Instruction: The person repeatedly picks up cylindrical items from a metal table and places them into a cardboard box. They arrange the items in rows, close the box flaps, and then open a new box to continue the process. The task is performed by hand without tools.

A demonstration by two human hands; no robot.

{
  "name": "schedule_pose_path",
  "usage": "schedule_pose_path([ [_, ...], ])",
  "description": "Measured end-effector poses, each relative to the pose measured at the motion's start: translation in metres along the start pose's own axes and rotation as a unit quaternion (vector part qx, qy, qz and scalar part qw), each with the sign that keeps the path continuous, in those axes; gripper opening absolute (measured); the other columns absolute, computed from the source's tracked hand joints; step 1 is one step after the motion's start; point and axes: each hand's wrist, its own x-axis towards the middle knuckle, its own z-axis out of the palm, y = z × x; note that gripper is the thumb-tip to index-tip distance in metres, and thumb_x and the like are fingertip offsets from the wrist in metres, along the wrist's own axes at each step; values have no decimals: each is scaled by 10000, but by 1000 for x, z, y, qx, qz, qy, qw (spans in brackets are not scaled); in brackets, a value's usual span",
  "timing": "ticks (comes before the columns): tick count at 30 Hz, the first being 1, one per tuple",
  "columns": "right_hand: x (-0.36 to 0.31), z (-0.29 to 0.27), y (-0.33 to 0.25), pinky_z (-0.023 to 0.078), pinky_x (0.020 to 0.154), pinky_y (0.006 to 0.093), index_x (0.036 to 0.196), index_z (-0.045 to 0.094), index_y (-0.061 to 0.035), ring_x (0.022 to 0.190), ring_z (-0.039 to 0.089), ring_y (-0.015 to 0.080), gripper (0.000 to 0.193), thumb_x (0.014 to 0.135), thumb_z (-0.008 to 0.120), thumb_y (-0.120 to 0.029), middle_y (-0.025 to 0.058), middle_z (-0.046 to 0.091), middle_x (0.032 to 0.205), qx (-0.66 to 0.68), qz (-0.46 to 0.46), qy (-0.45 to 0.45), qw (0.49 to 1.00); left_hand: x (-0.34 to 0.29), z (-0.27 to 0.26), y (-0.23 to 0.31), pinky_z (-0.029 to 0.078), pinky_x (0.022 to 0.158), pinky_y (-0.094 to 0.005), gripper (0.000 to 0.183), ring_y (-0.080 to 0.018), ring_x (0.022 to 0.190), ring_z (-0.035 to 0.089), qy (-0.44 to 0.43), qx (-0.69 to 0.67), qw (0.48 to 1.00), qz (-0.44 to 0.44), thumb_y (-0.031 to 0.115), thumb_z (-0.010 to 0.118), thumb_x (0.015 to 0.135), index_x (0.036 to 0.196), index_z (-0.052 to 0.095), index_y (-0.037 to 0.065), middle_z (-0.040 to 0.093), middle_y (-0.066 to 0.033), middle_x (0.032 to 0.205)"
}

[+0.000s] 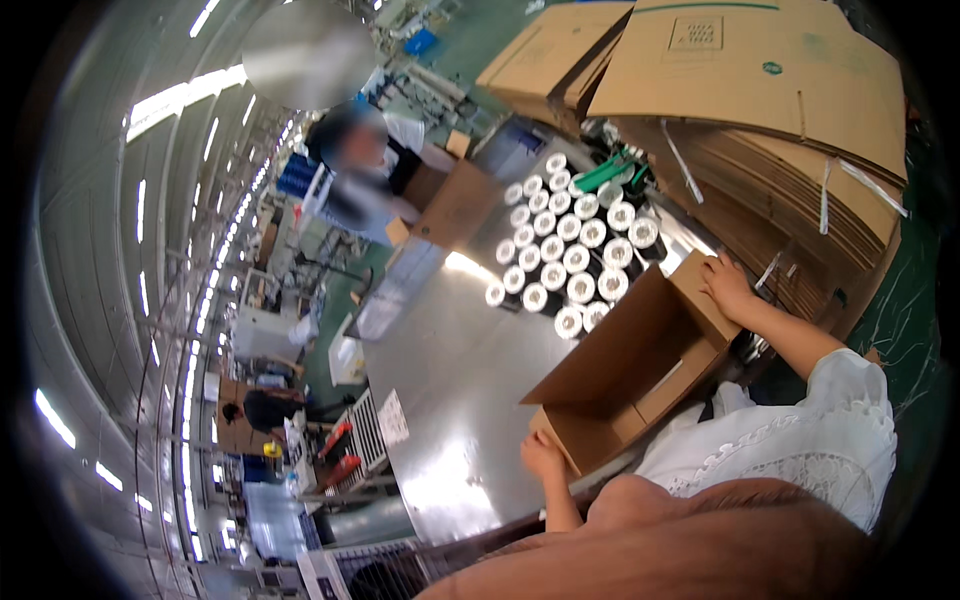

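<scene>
An open, empty cardboard box (640, 360) stands tilted in the picture at the near edge of the metal table, its long far flap raised. My left hand (543, 455) grips its left end with the fingers bent over the edge. At the opposite end my right hand (727, 288) holds the short flap, fingers curled on the cardboard. Just beyond the box stand many dark cylinders (576, 258) with white ring-shaped tops, packed closely in rows. A green hand tool (605, 172), perhaps a tape dispenser, rests at their far right side.
The shiny metal table (440, 370) extends left, with a white paper sheet (393, 417) at its edge. Stacked flat cartons (750, 70) rise at the right. Across the table a co-worker (370, 170) is at another open cardboard box (455, 205). Another person (268, 408) bends at machinery farther left.
</scene>
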Motion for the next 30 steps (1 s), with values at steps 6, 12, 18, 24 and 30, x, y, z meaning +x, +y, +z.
schedule_pose_path([
  [6, 4, 12, -63, 493, 797, 461, 1089, 576, 33, 890, 625, 418, 446, 780, 702, -264, 263, 642, 917, 152, 91, -263, 948, -23, -13, -5, 473, 864, -393, 358, -306, 995, 620, -293, -300, 896, -146, 260, 620, 880, 1088, 581, -28, 659, -190, 1018],
  [12, -31, 48, -83, 486, 738, 502, 992, 544, 33, 798, 617, 437, 259, 791, 621, -112, 258, 629, 791, 174, 67, -233, 954, 25, -51, -29, 420, 974, -357, 645, -275, 1101, 564, -287, -171, 907, -256, 174, 719, 796, 1314, 410, -53, 612, -191, 1130],
  [18, -31, 28, -104, 491, 726, 498, 1066, 505, 37, 786, 608, 446, 266, 820, 564, -45, 269, 623, 821, 181, 83, -230, 952, 85, -111, 132, 429, 956, -434, 576, -391, 1140, 510, -87, 2, 921, 379, 323, 700, 835, 1267, 491, 4, 588, -225, 1124],
  [24, -29, 15, -113, 492, 730, 499, 1212, 465, 43, 799, 604, 454, 405, 824, 544, -41, 284, 623, 904, 181, 91, -260, 944, 141, -39, 135, 481, 634, -460, 478, -380, 653, 607, -365, 29, 891, 269, 483, 473, 946, 883, 668, 51, 616, -214, 669],
  [30, -36, 24, -108, 498, 746, 478, 1255, 498, 24, 814, 604, 456, 422, 905, 525, -209, 279, 627, 945, 227, 71, -242, 941, 138, 104, 79, 459, 817, -435, 619, -385, 909, 604, -543, -86, 830, 97, 536, 370, 956, 924, 653, -14, 642, -257, 925],
])
